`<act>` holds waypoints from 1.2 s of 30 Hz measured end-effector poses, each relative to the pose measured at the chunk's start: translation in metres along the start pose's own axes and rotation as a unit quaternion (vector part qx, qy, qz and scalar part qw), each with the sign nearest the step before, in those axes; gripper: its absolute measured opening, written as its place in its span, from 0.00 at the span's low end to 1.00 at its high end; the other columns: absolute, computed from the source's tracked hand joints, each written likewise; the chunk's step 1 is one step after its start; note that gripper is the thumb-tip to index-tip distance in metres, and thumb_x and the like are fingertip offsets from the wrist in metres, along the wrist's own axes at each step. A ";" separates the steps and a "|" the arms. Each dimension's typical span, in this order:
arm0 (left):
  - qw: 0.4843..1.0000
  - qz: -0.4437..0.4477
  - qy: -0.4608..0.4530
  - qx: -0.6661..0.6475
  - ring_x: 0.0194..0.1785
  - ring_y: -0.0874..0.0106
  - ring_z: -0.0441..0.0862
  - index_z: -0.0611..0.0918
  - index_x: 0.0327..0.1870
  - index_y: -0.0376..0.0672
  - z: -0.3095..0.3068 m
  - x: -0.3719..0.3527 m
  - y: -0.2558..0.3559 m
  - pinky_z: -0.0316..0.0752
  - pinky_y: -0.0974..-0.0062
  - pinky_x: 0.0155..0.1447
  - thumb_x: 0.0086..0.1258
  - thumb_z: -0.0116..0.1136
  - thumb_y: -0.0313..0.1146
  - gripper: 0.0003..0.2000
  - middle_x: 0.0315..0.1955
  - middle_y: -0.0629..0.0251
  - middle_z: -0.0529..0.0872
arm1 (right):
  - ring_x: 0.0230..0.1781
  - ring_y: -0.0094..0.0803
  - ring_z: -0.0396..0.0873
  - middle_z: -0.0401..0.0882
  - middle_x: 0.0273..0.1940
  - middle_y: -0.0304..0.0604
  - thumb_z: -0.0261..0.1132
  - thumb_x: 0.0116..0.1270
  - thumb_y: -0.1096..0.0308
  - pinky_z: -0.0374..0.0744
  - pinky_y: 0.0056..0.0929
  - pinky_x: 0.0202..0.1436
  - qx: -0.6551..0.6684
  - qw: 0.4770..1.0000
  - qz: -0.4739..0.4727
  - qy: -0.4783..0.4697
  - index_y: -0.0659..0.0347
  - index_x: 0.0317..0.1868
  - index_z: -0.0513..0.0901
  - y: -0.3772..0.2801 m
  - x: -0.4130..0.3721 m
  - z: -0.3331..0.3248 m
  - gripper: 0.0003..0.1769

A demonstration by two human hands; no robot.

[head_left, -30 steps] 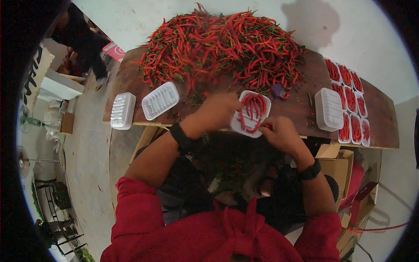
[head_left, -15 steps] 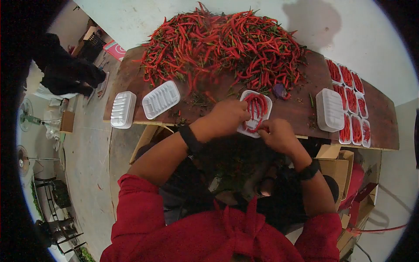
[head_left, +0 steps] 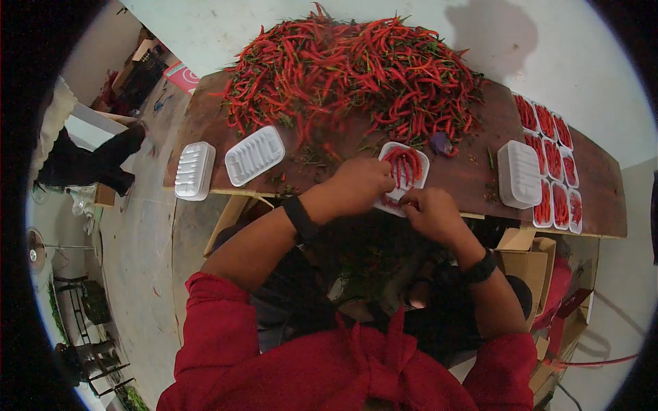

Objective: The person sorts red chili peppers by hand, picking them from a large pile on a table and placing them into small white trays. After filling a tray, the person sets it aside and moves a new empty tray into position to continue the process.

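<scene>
A white foam tray (head_left: 423, 164) lies at the near edge of the table, with curved red chili peppers (head_left: 404, 164) in its far part. At its left side, my left hand (head_left: 360, 185) is closed, its fingertips bent over the tray; what they pinch is hidden. My right hand (head_left: 433, 212) is at the tray's near right corner, thumb and finger pinched on a red chili pepper (head_left: 391, 203) at the near end, partly covered by the hands. Beyond both hands rises a large pile of red chilies (head_left: 356, 75) with green stems.
Left on the table are a stack of white trays (head_left: 195, 171) and a single tray (head_left: 255, 156). To the right stand another tray stack (head_left: 519, 175) and rows of filled trays (head_left: 552, 161). A purple object (head_left: 440, 143) lies by the pile. A dark-clothed person (head_left: 89, 161) is at far left.
My right hand has shifted slightly at the tray's near end, and the chili there now lies lower. My left hand stays almost in place. The dark-clothed person at left has moved.
</scene>
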State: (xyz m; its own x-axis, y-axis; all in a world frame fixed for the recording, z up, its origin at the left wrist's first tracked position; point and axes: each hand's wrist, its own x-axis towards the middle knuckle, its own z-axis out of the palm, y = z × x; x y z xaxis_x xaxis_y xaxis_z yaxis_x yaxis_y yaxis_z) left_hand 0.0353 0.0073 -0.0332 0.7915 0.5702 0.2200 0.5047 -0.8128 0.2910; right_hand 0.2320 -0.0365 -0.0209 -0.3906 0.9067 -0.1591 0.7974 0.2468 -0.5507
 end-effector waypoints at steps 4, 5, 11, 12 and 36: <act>1.000 -0.008 0.007 -0.017 0.37 0.59 0.78 0.80 0.26 0.45 0.002 -0.001 -0.001 0.72 0.62 0.39 0.48 0.61 0.30 0.05 0.29 0.62 0.76 | 0.36 0.53 0.78 0.80 0.33 0.54 0.56 0.56 0.64 0.76 0.48 0.41 0.001 1.000 0.017 -0.011 0.59 0.34 0.83 -0.006 -0.001 -0.002 0.11; 1.000 -0.008 0.007 -0.017 0.37 0.59 0.78 0.80 0.26 0.45 0.002 -0.001 -0.001 0.72 0.62 0.39 0.48 0.61 0.30 0.05 0.29 0.62 0.76 | 0.36 0.53 0.78 0.80 0.33 0.55 0.56 0.57 0.65 0.76 0.48 0.41 -0.001 1.000 0.016 -0.009 0.59 0.34 0.83 -0.006 0.000 -0.001 0.11; 0.999 -0.015 -0.030 -0.024 0.40 0.58 0.77 0.80 0.31 0.47 -0.001 -0.001 -0.001 0.73 0.60 0.41 0.51 0.60 0.31 0.06 0.32 0.61 0.77 | 0.35 0.54 0.79 0.80 0.33 0.55 0.56 0.57 0.65 0.76 0.49 0.42 0.004 1.000 0.005 0.023 0.58 0.37 0.83 -0.003 0.001 0.004 0.12; 0.999 -0.016 -0.029 -0.015 0.40 0.58 0.77 0.80 0.31 0.46 -0.001 -0.001 0.000 0.73 0.60 0.41 0.51 0.60 0.31 0.07 0.32 0.61 0.77 | 0.35 0.54 0.79 0.81 0.33 0.55 0.56 0.57 0.66 0.76 0.49 0.42 -0.006 1.000 0.002 0.012 0.57 0.38 0.83 -0.003 0.001 0.004 0.12; 0.987 -0.125 0.068 0.072 0.39 0.57 0.78 0.81 0.35 0.44 -0.020 -0.007 -0.051 0.75 0.62 0.40 0.55 0.55 0.32 0.08 0.33 0.58 0.78 | 0.37 0.52 0.79 0.81 0.35 0.53 0.58 0.57 0.65 0.77 0.46 0.43 0.017 0.999 0.030 0.035 0.57 0.40 0.83 -0.006 0.000 -0.013 0.13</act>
State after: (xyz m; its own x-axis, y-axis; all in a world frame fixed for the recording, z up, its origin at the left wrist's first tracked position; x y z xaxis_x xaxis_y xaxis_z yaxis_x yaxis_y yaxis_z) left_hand -0.0027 0.0474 -0.0310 0.5867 0.7584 0.2839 0.7301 -0.6470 0.2198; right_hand 0.2328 -0.0332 -0.0070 -0.3080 0.9418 -0.1348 0.8022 0.1809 -0.5690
